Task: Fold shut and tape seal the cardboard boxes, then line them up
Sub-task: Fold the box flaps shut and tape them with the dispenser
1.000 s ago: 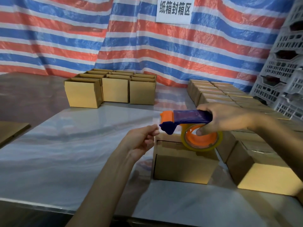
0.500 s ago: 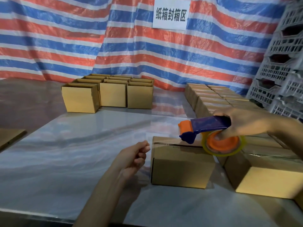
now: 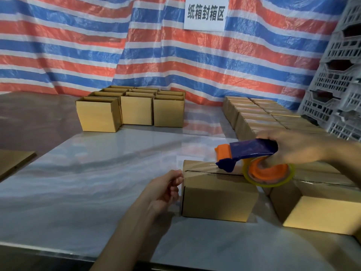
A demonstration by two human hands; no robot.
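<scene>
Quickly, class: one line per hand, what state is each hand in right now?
Left hand: closed, pinching the clear tape end at the edge of the box.
Right hand: closed around the tape dispenser above the box.

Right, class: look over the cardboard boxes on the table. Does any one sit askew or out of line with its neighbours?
Yes. In the far left group, the front-left box is turned slightly and juts forward of the two boxes beside it, breaking the row. Nothing looks spilled or damaged.
</scene>
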